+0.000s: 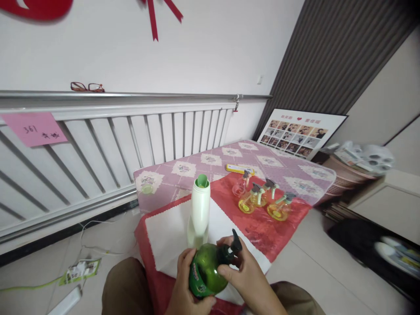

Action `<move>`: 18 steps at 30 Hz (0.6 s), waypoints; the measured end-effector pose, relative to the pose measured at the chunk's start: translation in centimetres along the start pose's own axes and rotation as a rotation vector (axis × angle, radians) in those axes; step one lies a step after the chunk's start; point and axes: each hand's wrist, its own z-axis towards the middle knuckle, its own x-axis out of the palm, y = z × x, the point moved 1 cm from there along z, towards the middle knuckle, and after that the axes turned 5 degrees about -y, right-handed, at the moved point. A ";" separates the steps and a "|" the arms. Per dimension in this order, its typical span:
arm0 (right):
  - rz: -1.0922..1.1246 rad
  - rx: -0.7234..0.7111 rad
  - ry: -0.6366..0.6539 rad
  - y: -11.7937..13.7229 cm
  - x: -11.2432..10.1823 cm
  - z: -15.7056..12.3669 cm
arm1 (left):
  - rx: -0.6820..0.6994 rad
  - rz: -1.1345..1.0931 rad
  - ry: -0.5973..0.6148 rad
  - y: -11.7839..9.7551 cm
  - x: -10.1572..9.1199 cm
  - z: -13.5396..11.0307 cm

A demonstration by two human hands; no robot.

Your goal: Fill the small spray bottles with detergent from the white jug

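Far left, a pink note (34,128) is stuck to the radiator (138,140), and glasses (87,87) lie on the ledge above it, out of the way. Nearer, a white sheet (167,236) covers the red cloth (275,227), probably to protect it.

The left hand (183,284) is wrapped around the green bottle (205,267) from the left and seems to steady it above the lap. The white bottle (199,209) stands upright just beyond. The right hand (246,278) grasps the green bottle's right side, with fingers up by its black spray head (235,245).

Far right, four small spray bottles (259,199) stand together on the red cloth.

The label on the green bottle is partly covered by the left thumb. The writing on the note and the blurred heap at the right edge are hard to read.
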 end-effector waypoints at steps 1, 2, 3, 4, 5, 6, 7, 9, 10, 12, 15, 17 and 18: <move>0.035 0.007 0.042 0.1 0.0 -0.1 | -0.010 0.005 0.004 0.0 0.0 0.0; 0.076 0.017 0.090 0.1 0.0 -0.2 | -0.020 0.004 -0.003 0.0 -0.1 0.0; 0.112 0.030 0.135 0.2 -0.1 -0.3 | -0.029 -0.002 -0.019 0.0 -0.1 0.0; 0.136 0.041 0.165 0.2 -0.1 -0.3 | -0.034 -0.013 -0.033 -0.1 -0.2 0.0; 0.146 0.049 0.173 0.1 0.0 -0.3 | -0.035 -0.024 -0.047 -0.1 -0.2 0.0; 0.145 0.051 0.151 0.0 0.1 -0.2 | -0.030 -0.034 -0.057 -0.1 -0.2 -0.1; 0.141 0.048 0.110 -0.1 0.2 -0.1 | -0.020 -0.040 -0.059 -0.1 -0.1 -0.1; 0.127 0.040 0.025 -0.3 0.6 0.0 | -0.001 -0.044 -0.040 -0.1 -0.1 -0.1; 0.122 0.040 0.001 -0.3 0.8 0.0 | 0.001 -0.042 -0.028 -0.1 0.0 -0.1; 0.141 0.052 0.019 -0.1 0.9 -0.1 | -0.016 -0.044 -0.013 -0.1 -0.1 -0.1; 0.217 0.092 0.159 0.0 0.8 -0.4 | -0.073 -0.059 -0.012 -0.1 -0.3 0.1; 0.253 0.099 0.207 -0.2 0.6 -0.6 | -0.101 -0.072 -0.004 -0.1 -0.5 0.2; 0.273 0.088 0.201 -0.3 0.6 -0.6 | -0.111 -0.081 -0.002 0.0 -0.5 0.3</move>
